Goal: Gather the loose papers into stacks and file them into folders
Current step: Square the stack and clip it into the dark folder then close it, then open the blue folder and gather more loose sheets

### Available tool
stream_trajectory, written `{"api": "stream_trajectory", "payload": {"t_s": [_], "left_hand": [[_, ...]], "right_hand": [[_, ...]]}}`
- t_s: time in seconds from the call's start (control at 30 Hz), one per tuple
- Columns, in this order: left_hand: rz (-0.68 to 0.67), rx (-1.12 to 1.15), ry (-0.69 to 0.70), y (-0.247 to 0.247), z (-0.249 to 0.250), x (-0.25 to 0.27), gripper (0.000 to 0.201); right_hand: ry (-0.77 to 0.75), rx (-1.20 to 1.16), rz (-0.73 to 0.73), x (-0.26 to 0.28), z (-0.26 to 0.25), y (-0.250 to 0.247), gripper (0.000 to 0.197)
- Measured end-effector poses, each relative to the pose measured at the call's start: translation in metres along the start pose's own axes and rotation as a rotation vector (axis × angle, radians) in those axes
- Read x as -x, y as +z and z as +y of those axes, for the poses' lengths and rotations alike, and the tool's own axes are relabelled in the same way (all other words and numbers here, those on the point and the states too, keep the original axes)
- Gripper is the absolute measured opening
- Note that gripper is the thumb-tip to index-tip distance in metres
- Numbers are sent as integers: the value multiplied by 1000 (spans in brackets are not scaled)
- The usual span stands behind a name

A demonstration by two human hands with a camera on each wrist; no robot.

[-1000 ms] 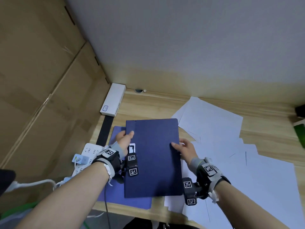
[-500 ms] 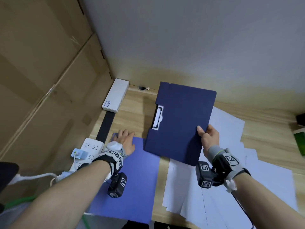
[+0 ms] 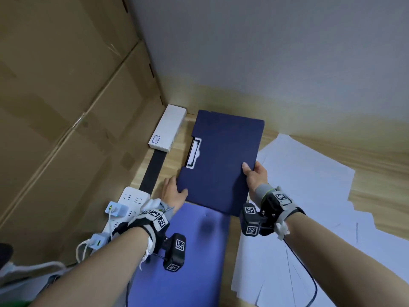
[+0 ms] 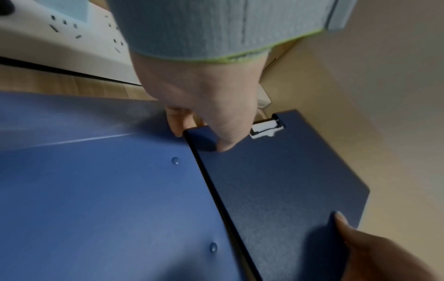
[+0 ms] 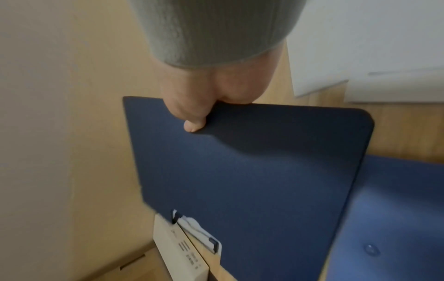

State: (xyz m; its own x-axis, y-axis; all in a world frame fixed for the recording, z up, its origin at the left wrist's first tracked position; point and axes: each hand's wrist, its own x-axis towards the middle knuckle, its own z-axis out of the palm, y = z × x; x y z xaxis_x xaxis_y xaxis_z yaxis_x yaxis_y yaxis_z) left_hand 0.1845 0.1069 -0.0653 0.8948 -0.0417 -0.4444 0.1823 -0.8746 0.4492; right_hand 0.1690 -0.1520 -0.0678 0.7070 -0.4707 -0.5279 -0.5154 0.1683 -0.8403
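A dark navy clip folder (image 3: pixel 223 160) (image 4: pixel 276 190) (image 5: pixel 252 171) is held tilted above the desk's back left. My left hand (image 3: pixel 174 194) (image 4: pixel 204 117) pinches its near left corner, thumb on top. My right hand (image 3: pixel 254 176) (image 5: pixel 199 98) grips its right edge, thumb on the cover. A white clip (image 3: pixel 193 154) shows in a notch on its left edge. A lighter blue folder (image 3: pixel 183 251) (image 4: pixel 96 190) (image 5: pixel 396 209) lies flat on the desk under my left wrist. Loose white papers (image 3: pixel 305 196) spread over the desk's right side.
A white box (image 3: pixel 167 128) lies at the back left by the cardboard wall (image 3: pixel 66 107). A white power strip (image 3: pixel 130 200) with plugged chargers and a black strip (image 3: pixel 153 169) run along the left edge. The wooden desk (image 3: pixel 376 196) meets a grey wall behind.
The navy folder came down and left from its raised position. My left hand left the light blue folder and took hold of the navy folder's near left corner.
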Motion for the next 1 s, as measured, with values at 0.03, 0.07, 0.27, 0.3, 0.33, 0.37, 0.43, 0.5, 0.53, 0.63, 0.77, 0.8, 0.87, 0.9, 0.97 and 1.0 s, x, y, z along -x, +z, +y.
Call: {"api": "stream_trajectory", "payload": {"t_s": [0.03, 0.07, 0.27, 0.3, 0.33, 0.37, 0.43, 0.5, 0.53, 0.63, 0.77, 0.8, 0.87, 0.9, 0.97, 1.0], "left_hand": [[32, -17, -20, -1, -5, -3, 42], [51, -20, -47, -1, -10, -7, 40], [37, -91, -150, -6, -17, -14, 33], [33, -104, -156, -8, -17, -13, 31], [28, -108, -164, -9, -18, -12, 30], [19, -106, -169, -10, -19, -12, 30], [11, -86, -162, -11, -20, -10, 31], [1, -57, -156, -14, -20, -8, 34], [-1, -46, -150, -15, -19, -6, 37], [3, -34, -147, -22, -20, 1, 46], [-24, -191, -133, -28, -31, 15, 42], [-68, -263, -109, -29, -33, 21, 41], [-118, -325, -87, -29, -37, 24, 42], [-122, -322, -87, -29, -38, 24, 44], [-121, -250, -82, -30, -35, 26, 45], [-110, -175, -86, -31, -33, 26, 41]], "right_hand": [[38, 81, -17, -7, 10, 4, 31], [50, 165, -15, -19, 24, 7, 35], [-23, 350, 10, -6, 3, 42, 32], [-29, 380, 9, -7, 0, 46, 36], [-53, 394, 14, -11, 1, 53, 41], [-50, 432, 21, -12, 0, 59, 47], [-33, 569, 58, -16, 1, 67, 52], [-14, 639, 89, -15, -1, 66, 48], [-28, 657, 101, -14, -1, 64, 44], [-23, 666, 109, -5, -2, 54, 40], [29, 539, 100, 23, 19, 26, 37], [69, 484, 81, 36, 29, 18, 34], [132, 460, 51, 55, 50, 8, 25], [143, 484, 23, 65, 56, 6, 20], [113, 533, -32, 85, 66, 3, 12], [88, 525, -50, 93, 69, 2, 10]]}}
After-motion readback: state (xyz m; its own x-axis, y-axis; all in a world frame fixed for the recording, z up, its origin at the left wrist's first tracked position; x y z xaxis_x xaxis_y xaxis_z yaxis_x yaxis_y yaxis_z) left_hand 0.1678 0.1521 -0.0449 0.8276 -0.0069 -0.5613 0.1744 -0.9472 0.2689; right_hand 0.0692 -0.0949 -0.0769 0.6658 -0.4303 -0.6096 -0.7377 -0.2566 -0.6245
